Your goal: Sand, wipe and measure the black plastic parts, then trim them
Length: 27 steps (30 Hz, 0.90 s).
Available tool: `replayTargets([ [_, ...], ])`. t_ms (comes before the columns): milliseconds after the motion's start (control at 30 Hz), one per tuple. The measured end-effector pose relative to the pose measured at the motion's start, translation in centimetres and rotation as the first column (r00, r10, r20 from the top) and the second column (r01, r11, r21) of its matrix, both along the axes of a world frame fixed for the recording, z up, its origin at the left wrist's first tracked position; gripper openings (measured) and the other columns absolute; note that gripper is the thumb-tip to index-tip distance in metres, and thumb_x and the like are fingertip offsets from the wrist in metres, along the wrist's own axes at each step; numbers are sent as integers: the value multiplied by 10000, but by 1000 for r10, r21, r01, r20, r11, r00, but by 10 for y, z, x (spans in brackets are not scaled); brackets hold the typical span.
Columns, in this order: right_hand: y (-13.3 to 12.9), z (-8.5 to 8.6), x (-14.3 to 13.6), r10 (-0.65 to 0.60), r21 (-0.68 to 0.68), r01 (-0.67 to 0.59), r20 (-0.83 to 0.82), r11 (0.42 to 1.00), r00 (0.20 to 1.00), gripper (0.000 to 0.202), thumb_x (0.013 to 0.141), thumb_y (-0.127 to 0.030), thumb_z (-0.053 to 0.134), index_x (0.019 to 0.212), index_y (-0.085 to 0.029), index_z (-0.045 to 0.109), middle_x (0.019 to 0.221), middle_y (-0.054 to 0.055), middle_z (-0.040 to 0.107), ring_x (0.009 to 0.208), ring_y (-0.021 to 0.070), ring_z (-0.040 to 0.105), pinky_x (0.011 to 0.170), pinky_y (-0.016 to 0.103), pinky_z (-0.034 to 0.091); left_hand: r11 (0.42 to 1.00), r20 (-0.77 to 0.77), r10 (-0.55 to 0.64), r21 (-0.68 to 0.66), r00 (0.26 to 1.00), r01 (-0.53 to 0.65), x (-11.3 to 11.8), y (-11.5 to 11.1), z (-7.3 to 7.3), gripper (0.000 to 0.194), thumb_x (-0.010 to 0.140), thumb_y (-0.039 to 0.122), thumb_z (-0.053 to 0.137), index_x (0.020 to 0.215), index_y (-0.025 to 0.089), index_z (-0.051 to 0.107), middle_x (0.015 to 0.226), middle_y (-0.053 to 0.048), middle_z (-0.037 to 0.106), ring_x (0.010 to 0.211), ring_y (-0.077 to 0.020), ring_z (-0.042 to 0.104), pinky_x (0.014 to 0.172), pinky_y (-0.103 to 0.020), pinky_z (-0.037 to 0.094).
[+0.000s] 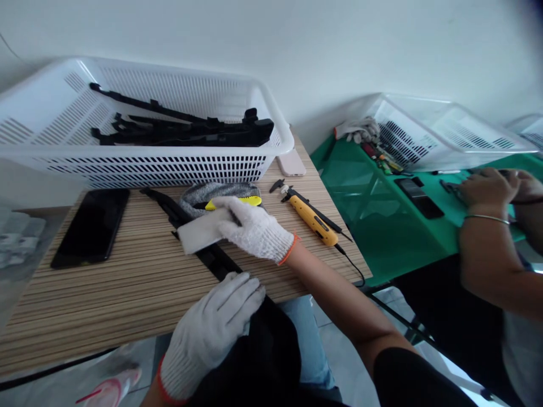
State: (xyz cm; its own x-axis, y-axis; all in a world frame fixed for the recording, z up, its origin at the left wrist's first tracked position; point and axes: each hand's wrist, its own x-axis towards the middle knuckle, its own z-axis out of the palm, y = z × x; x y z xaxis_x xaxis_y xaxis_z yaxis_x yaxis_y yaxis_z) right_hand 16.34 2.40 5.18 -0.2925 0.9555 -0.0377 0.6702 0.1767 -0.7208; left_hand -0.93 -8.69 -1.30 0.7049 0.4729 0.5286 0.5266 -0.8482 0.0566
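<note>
My right hand [254,229], in a white knitted glove with an orange cuff, grips a flat white block [203,230] over a long black plastic part [214,261]. The part runs diagonally across the striped wooden table [139,282]. My left hand [216,325], gloved too, lies over the part's near end at the table edge, fingers together and pressed on it. Just behind the block are a grey cloth [197,195] and a yellow cutter [252,200]. A yellow corded tool [314,220] and a black caliper [326,217] lie to the right.
A white basket [169,164] of black parts stands at the back. A black phone [93,226] lies left, a pale phone [291,163] behind right. At a green table [352,186] on the right, another person's hands [492,186] work beside a clear-and-white basket [449,135].
</note>
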Motion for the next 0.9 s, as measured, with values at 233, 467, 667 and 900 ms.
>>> replayTargets([
  [233,0,1,1,77,4,-77,77,997,994,546,1045,-253,508,1591,-253,493,1533,58,621,1419,238,578,1190,409,464,1000,-12,0,-20,1000,-1,-1,-1,-3,408,1030,65,431,1328,182,683,1223,-48,787,1251,-187,684,1062,-337,587],
  [467,-1,-6,-2,103,64,-111,118,992,988,545,1061,-341,537,1585,-195,499,1489,123,647,1361,290,626,1173,478,491,999,-13,-15,-31,1000,14,-2,1,-1,406,1034,61,412,1318,170,682,1211,-59,792,1236,-197,697,1045,-351,608],
  [667,0,-8,1,178,128,-184,51,975,983,522,1018,-283,635,1510,-116,583,1474,155,656,1395,286,599,1211,407,441,1000,-14,-8,17,1000,8,-1,2,4,413,1058,64,352,1286,159,682,1172,-47,804,1164,-191,733,976,-339,637],
  [900,3,-16,3,184,-4,-186,-127,983,975,453,982,-300,690,1410,-152,674,1434,120,692,1363,246,626,1208,397,446,1000,-28,-21,19,999,21,-2,3,2,391,1059,99,387,1295,170,692,1194,-53,800,1173,-190,732,969,-319,636],
])
